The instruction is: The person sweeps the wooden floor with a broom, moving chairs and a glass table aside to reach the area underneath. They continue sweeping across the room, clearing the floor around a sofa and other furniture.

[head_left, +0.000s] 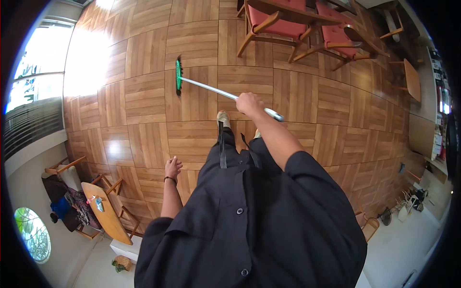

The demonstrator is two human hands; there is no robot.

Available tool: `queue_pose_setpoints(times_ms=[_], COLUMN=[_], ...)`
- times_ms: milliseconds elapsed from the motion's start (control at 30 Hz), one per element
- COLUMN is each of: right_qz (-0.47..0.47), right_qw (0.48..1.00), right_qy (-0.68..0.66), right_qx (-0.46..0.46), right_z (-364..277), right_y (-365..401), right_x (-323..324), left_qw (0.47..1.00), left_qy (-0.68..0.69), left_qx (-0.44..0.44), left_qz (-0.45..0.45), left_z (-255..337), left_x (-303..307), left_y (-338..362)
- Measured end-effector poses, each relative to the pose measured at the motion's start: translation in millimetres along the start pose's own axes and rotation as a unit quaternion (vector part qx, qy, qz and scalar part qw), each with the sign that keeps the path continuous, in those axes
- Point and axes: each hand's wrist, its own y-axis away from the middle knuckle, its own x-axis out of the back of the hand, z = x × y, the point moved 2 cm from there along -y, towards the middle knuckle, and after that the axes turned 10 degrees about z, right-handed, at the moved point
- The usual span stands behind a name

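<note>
My right hand (249, 103) grips the silver handle of a broom (211, 89) held out in front of me. Its green head with dark bristles (178, 75) rests on the wooden parquet floor (144, 96), ahead and to the left. My left hand (173, 168) hangs at my side with loosely curled fingers, holding nothing; a dark band is on its wrist. I wear a black buttoned shirt and dark trousers, and one foot (223, 118) shows below the broom handle.
Wooden chairs with red cushions (281, 26) and a table stand ahead on the right. A small wooden table (106, 213) and a chair with clothes on it (67, 192) are at the left. Bright windows (33, 72) line the left wall. Shelves stand at the far right.
</note>
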Motion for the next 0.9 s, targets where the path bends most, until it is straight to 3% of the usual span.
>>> queue_pose_setpoints(times_ms=[133,233,333,467,600,633,833,900], right_qz=[-0.01,-0.024,-0.06,-0.103,-0.126,-0.118,-0.05,0.057], right_qw=[1.0,0.995,0.986,0.967,0.95,0.955,0.903,0.89], right_qy=[-0.02,-0.082,-0.115,-0.135,-0.075,-0.026,0.005,0.031], right_qx=[-0.009,-0.052,-0.106,-0.191,-0.277,-0.269,-0.427,-0.451], right_z=[-17.9,9.6,76.4,211.3,413.6,423.0,641.3,699.5], right_y=[-62.1,-87.5,-89.2,-24.5,56.1,88.8,194.5,198.0], right_x=[-39.0,-57.1,-90.6,-94.8,-95.8,-32.9,-14.0,-20.7], left_qw=[0.999,0.997,0.99,0.983,0.988,0.99,0.971,0.959], left_qy=[0.039,0.0,-0.042,-0.073,-0.118,-0.121,-0.152,-0.162], left_qx=[0.009,0.048,0.126,0.166,0.096,0.071,-0.163,-0.21], left_qz=[0.032,0.065,0.04,0.011,-0.035,-0.036,-0.084,-0.104], left_z=[-6.7,-30.3,-65.9,-74.2,-33.1,-14.1,134.6,163.4], left_x=[31.7,37.9,31.8,-10.9,-89.0,-113.3,-239.0,-257.3], left_y=[19.8,38.4,45.7,60.9,55.9,57.0,108.1,125.3])
